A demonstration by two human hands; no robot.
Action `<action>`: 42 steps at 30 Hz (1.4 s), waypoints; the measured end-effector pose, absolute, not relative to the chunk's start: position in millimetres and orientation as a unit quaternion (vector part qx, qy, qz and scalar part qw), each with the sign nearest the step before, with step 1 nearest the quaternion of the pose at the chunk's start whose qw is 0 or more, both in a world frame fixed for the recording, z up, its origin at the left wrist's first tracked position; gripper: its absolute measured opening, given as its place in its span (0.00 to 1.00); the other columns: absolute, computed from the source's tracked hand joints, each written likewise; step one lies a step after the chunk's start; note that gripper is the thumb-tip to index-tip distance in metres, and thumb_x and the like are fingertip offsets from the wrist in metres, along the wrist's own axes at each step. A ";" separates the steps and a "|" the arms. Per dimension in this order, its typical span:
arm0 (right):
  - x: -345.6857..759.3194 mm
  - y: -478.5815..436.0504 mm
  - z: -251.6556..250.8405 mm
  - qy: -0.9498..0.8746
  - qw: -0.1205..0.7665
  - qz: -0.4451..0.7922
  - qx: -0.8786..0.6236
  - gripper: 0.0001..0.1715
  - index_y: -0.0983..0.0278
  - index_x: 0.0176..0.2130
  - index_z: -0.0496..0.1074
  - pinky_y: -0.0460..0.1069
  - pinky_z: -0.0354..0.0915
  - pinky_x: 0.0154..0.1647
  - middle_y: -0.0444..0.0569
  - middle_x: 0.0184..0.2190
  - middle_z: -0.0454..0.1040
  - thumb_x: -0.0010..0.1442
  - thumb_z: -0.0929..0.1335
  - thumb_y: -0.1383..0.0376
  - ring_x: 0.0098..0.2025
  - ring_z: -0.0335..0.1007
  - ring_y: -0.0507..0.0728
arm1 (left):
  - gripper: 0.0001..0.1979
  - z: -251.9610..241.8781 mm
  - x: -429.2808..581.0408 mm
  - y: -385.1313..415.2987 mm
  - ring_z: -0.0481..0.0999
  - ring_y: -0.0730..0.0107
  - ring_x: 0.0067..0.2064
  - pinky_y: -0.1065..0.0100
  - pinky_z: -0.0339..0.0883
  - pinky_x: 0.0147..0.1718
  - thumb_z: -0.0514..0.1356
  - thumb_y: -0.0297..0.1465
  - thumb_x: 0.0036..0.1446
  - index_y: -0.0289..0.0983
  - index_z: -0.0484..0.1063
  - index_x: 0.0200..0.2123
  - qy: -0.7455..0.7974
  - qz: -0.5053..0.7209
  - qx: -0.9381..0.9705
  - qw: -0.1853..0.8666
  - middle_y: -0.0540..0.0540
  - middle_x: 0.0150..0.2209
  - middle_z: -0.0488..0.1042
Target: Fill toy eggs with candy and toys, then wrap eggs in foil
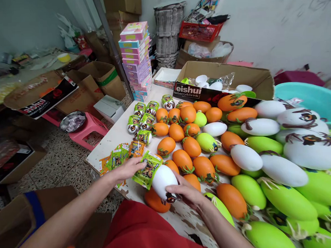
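Note:
My right hand [185, 190] is wrapped round a white egg [164, 181] with a brown and black decoration at its lower end. Beside it, my left hand [133, 167] pinches a green printed packet [147, 170] against the egg's upper left side. More green and orange packets [116, 157] lie in a pile at the table's left edge, just beyond my left hand. Several white eggs in green wrappers [147, 121] stand behind the pile. Orange eggs [182, 159] lie close to the right of the held egg, and one more orange egg [155, 200] is partly hidden below it.
Green eggs [289, 199] and white eggs crowd the table's right side. An open cardboard box [226, 72] stands at the back, beside a tall stack of small boxes [137, 63]. A turquoise basin [312, 92] is at the far right. Left of the table is a pink stool [90, 129] with a metal bowl.

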State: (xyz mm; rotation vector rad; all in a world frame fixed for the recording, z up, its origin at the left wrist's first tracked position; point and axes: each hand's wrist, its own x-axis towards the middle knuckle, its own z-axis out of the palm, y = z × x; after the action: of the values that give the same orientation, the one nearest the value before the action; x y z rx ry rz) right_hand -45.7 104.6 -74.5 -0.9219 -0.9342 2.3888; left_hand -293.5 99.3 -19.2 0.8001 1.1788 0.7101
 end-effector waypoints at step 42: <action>-70.5 18.2 -66.2 -0.375 0.277 0.774 -0.427 0.39 0.61 0.52 0.71 0.59 0.67 0.55 0.53 0.49 0.78 0.45 0.77 0.45 0.51 0.73 0.67 | 0.38 -40.2 -278.4 5.4 0.70 0.49 0.58 0.54 0.61 0.57 0.71 0.37 0.48 0.36 0.65 0.61 0.392 0.327 0.246 0.824 0.38 0.57 0.72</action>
State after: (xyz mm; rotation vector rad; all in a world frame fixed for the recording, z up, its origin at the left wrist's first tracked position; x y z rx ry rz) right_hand -70.5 18.2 -66.2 -1.1477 -1.0076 2.0787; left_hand -278.4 5.4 -40.2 0.5221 0.8343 0.6952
